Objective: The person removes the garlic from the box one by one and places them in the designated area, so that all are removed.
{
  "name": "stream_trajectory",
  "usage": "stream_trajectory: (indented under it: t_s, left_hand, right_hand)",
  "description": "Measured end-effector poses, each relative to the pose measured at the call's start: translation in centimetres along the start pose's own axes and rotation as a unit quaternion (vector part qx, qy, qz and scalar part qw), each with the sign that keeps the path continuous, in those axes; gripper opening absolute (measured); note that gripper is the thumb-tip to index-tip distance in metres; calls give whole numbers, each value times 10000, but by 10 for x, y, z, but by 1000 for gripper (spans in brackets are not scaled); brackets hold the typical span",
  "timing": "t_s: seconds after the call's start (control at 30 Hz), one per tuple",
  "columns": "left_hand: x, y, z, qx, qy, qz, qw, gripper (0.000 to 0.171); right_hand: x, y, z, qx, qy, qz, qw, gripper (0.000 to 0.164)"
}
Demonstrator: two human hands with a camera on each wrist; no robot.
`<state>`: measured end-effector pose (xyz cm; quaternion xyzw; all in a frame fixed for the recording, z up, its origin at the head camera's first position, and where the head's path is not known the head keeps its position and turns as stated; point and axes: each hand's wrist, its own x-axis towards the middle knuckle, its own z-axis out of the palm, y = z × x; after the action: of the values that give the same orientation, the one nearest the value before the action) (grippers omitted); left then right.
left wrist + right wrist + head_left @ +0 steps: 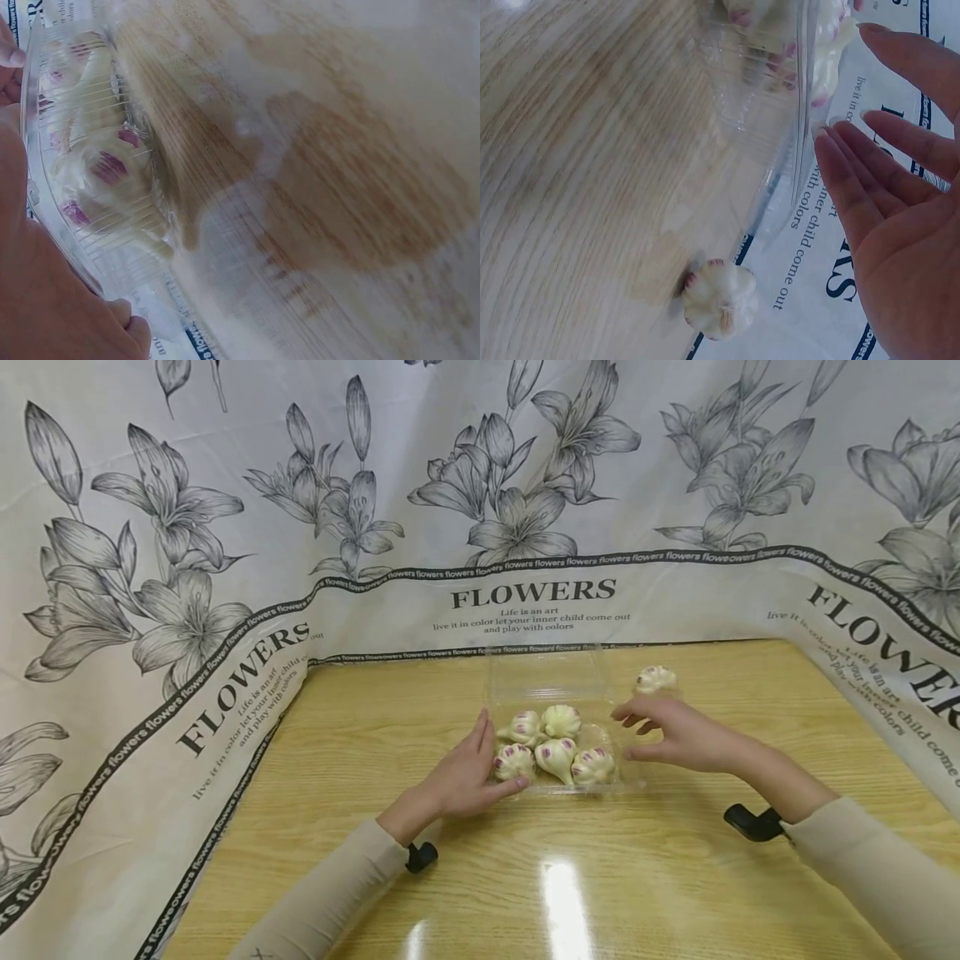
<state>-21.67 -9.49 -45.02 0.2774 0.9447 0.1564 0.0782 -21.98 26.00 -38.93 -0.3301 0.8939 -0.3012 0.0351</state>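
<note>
A clear plastic clamshell box (542,680) lies on the table with its lid folded back. Several white garlic bulbs with purple patches, one being this bulb (555,760), fill most of its tray; the right rear part shows bare plastic. My left hand (467,774) holds the box's left side, thumb over the front rim and fingers along the side wall. Just off the right rim hovers my right hand (686,735), fingers loosely bent and holding nothing. Another garlic bulb (656,679) sits outside the box, behind the right hand, and shows in the right wrist view too (720,300).
The wood-grain table (360,710) is bordered at the back and sides by a white curtain (390,618) printed with flowers and lettering. Black straps or mounts (752,822) are at both wrists. Light glares off the table's front part.
</note>
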Motion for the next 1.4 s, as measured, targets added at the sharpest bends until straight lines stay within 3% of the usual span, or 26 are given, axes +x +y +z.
stream_trajectory:
  t_s: [0.37,0.6,0.93,1.13,1.4]
  left_hand:
    - [0,1,-1,72,35,1,10000,117]
    - [1,1,1,-20,48,-3,10000,117]
    - [0,2,1,12,112,35,9999,116]
    - [1,1,3,20,59,1,10000,118]
    - [1,0,3,59,86,25,9999,118]
  right_hand:
    - [9,-7,17,-364,-504,-254,9977,47]
    - [15,-3,25,-398,-796,-443,9951,36]
    - [21,-6,30,-848,-670,-300,9937,35]
    - [23,-9,39,-1146,-444,-2,9924,44]
    - [25,-14,44,-1432,-670,15,9874,58]
